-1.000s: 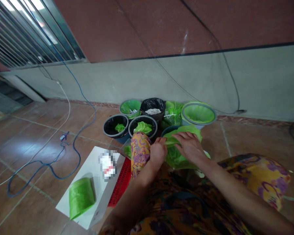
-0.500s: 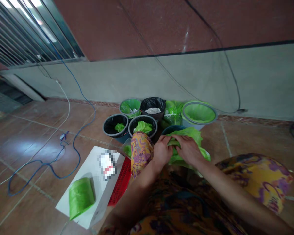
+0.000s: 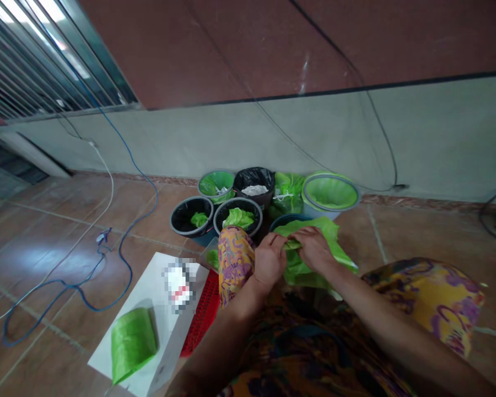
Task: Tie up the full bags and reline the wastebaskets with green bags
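My left hand (image 3: 268,260) and my right hand (image 3: 312,246) both grip the top edge of a thin green plastic bag (image 3: 314,259), fingers pinched on it close together. The bag hangs over a dark blue bin (image 3: 281,220) whose rim shows just behind my hands. My knees in yellow and purple patterned cloth (image 3: 233,258) flank the bag.
Several small bins stand by the wall: two black ones with green bags inside (image 3: 191,216) (image 3: 237,216), a green-lined one (image 3: 216,183), a black-lined one (image 3: 254,181), a grey one with green liner (image 3: 330,193). A white box (image 3: 149,309) bears a folded green bag (image 3: 132,343). Blue cable (image 3: 107,259) lies on the tiles.
My hands have drawn closer together on the bag's edge and gathered it; the bag has shifted slightly up over the blue bin.
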